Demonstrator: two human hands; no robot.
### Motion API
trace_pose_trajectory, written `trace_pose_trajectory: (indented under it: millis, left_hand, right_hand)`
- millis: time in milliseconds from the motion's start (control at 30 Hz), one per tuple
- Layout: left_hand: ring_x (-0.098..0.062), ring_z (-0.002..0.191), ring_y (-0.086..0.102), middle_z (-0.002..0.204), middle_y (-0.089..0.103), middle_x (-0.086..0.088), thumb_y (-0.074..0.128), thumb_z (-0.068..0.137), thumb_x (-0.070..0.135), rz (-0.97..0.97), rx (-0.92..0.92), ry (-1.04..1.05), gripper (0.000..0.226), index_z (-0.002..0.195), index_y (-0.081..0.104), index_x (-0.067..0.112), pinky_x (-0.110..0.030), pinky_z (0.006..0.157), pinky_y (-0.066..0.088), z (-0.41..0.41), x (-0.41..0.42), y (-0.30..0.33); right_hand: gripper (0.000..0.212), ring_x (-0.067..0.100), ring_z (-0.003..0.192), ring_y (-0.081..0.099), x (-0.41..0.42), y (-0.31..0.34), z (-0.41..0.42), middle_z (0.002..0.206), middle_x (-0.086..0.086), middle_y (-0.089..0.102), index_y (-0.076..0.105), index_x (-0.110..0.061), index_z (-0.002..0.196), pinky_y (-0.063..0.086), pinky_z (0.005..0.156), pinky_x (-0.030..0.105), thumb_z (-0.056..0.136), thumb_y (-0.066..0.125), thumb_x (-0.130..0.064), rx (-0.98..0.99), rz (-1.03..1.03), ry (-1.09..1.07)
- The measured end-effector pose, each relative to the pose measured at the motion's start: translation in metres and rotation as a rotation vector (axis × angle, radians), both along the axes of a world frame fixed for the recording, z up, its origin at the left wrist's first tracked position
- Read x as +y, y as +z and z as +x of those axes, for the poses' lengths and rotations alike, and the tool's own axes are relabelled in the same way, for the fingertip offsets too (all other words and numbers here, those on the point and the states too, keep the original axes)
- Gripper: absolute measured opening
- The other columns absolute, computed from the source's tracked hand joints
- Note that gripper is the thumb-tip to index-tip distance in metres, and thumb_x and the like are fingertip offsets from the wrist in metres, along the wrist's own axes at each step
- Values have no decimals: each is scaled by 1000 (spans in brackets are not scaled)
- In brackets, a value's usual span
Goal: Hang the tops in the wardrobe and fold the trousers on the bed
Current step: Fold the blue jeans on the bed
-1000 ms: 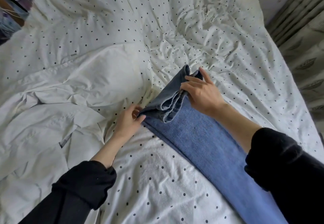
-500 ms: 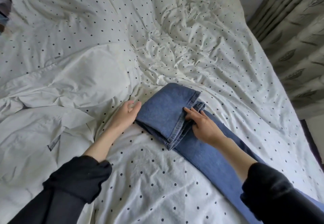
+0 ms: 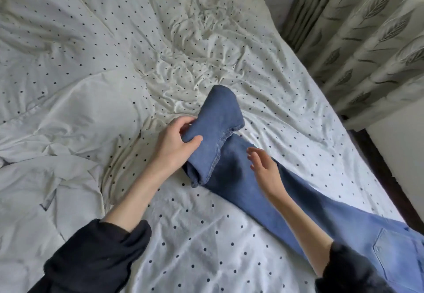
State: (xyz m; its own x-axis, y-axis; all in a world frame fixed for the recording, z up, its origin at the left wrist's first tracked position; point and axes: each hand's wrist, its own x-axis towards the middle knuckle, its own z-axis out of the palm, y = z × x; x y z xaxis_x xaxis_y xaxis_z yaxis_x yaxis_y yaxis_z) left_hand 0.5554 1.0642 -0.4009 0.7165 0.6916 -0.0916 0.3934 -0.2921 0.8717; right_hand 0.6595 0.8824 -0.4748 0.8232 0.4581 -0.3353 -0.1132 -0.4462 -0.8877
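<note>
Blue denim trousers (image 3: 247,182) lie on the bed (image 3: 206,247), stretched from its near right edge toward the middle. The leg end is folded back over itself and lifted, and a back pocket shows at the near right.

Left hand (image 3: 174,148) pinches the folded end of the jeans (image 3: 231,178), thumb on top. Right hand (image 3: 266,171) hovers just above the jeans, fingers loosely spread.
</note>
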Motion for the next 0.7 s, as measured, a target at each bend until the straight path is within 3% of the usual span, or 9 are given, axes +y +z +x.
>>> trace_pose_trajectory:
  millis: [67, 167, 267, 333, 400, 467, 533, 567, 700]
  left_hand:
    - [-8, 77, 50, 87, 54, 3, 66, 75, 0, 136, -18, -168, 34, 107, 61, 11, -13, 71, 39, 6, -45, 5]
    - [-19, 95, 50, 97, 50, 1, 63, 80, 16, 349, 195, -544, 36, 116, 57, 15, -29, 83, 39, 16, -102, -9]
    - [-22, 121, 40, 125, 48, -2, 55, 88, 36, 279, 635, -861, 46, 131, 48, 22, -33, 100, 33, 24, -125, -32]
    - [-21, 126, 39, 130, 48, -4, 51, 92, 36, 253, 706, -956, 42, 132, 49, 21, -35, 104, 32, 28, -126, -41]
    - [-20, 121, 45, 123, 54, -2, 51, 93, 26, 290, 503, -822, 32, 124, 57, 19, -35, 101, 34, 28, -117, -45]
    - [-24, 114, 50, 118, 58, -5, 54, 90, 12, 347, 287, -511, 29, 118, 61, 14, -37, 99, 35, 27, -102, -46]
    - [-30, 116, 47, 122, 54, -10, 58, 88, 10, 396, 312, -233, 35, 123, 57, 11, -39, 98, 34, 21, -85, -50]
    - [-32, 119, 44, 126, 52, -13, 59, 88, 13, 378, 382, -163, 39, 127, 53, 10, -39, 99, 32, 18, -77, -54]
    - [-31, 121, 48, 129, 52, -18, 59, 91, 20, 119, 513, -154, 50, 135, 43, 3, -37, 106, 32, 12, -60, -69]
  right_hand:
    - [19, 17, 103, 61, -24, 7, 4, 111, -3, 63, 57, -27, 101, 49, 86, 33, 100, 38, -25, 146, 139, -191]
    - [22, 15, 100, 64, -58, 10, 7, 112, -3, 63, 53, -22, 112, 51, 81, 29, 101, 36, -30, 247, 267, -387]
    - [23, 13, 94, 62, -78, 3, 8, 102, -6, 61, 53, -15, 107, 49, 85, 32, 100, 37, -30, 316, 256, -372]
    - [19, 19, 86, 51, -79, 2, 5, 91, 2, 51, 48, -8, 97, 44, 76, 31, 98, 41, -26, 314, 169, -275]
    - [18, 22, 99, 48, -77, 1, 2, 104, 9, 51, 50, -10, 110, 42, 82, 31, 96, 46, -20, 87, -29, -170]
    - [39, 29, 130, 39, -70, 3, -5, 139, 14, 44, 47, -5, 132, 34, 107, 36, 94, 51, -12, -323, -263, -44]
    - [44, 39, 133, 38, -64, 2, -23, 141, 23, 42, 52, 1, 130, 33, 109, 47, 86, 59, -5, -726, -325, 131]
    - [44, 41, 129, 43, -62, -1, -34, 137, 24, 47, 56, 1, 125, 38, 105, 50, 82, 63, -4, -823, -333, 215]
    - [49, 37, 129, 45, -78, -25, -46, 139, 20, 47, 57, -5, 127, 41, 103, 48, 79, 68, -11, -726, -442, 392]
